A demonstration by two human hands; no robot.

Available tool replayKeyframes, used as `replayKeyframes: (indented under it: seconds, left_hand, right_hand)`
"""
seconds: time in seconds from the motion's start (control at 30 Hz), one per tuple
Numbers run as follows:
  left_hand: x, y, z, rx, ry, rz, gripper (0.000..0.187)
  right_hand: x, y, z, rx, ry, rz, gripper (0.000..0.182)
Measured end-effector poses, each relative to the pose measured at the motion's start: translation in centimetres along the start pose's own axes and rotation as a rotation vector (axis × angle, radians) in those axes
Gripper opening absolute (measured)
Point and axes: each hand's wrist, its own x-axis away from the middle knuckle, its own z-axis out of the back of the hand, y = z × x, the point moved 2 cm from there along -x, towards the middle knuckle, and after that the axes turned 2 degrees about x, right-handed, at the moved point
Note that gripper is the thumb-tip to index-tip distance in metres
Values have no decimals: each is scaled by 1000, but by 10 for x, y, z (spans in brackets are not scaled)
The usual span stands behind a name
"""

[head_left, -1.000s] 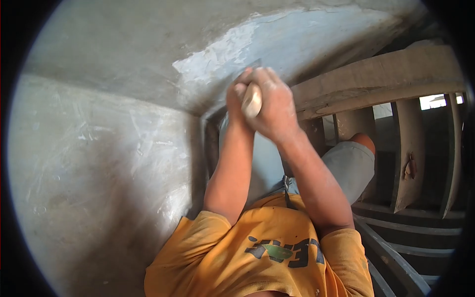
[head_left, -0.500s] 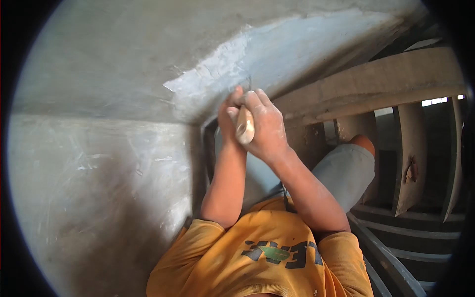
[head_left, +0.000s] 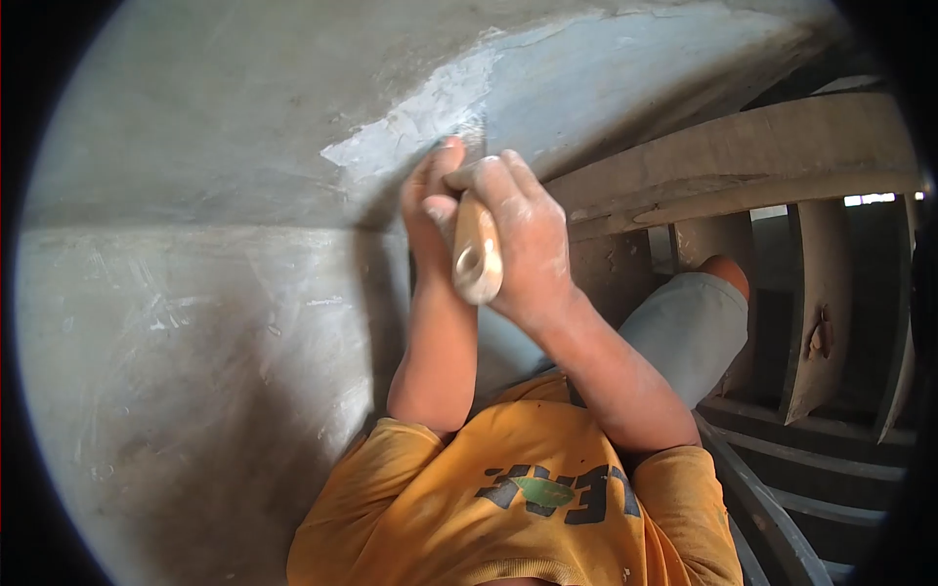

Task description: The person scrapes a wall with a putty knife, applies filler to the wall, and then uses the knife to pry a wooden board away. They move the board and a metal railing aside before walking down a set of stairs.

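**Grey surroundings, close work at a pale patch (head_left: 420, 117)**

Bare grey wall (head_left: 186, 342) at lower left, meeting a second grey surface (head_left: 225, 107) above along a straight edge. On that upper surface, the rough pale patch, with a smoother bluish stretch (head_left: 606, 78) to its right. Farther right, a thick brown beam (head_left: 752, 146) above upright slats (head_left: 811, 313), beside a grey-clad leg (head_left: 684, 327).

Grips a wooden-handled tool (head_left: 477, 259) in the right hand (head_left: 532, 234), fingers clenched around it, butt end (apparently with a hole through it) pointing back toward the orange-yellow shirt (head_left: 410, 498). Holds the left hand (head_left: 422, 210) close alongside, fingers reaching forward next to the tool, near the patch; with so much overlap, cannot tell a grasp from mere resting contact there. Shows only a thin dark blade (head_left: 477, 140) ahead of the right-hand fingers, at the lower right of the patch; cannot confirm full contact.

Judged from this pose, busy with working the blade at the patch's edge; scraping or spreading, impossible to say. Seems to call next for a firm right-hand hold, light left-hand guidance, an even blade angle and fingertips clear of the edge.
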Motion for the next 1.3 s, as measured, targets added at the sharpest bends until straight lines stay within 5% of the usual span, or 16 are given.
replayKeyframes:
  seconds: [0.37,0.5,0.63,0.87,1.13,1.3]
  left_hand:
    - [-20,-28,18,127,-109,84,26]
    - [18,35,-13,15,-255,-70,28]
    - [-27,-37,30,-156,-60,-60,29]
    - [-7,3,-4,60,-84,21,26]
    - [-34,-44,21,54,-67,147,21]
    - [-9,-4,6,79,-63,41,23]
  right_hand:
    - [5,10,-11,-8,71,14,23]
    - [1,-16,1,-23,-12,3,26]
    - [13,12,-12,35,-25,-101,21]
    - [1,-7,-1,-95,92,5,24]
    - [9,17,-17,66,74,-121,25]
    - [0,-9,-4,26,75,-48,24]
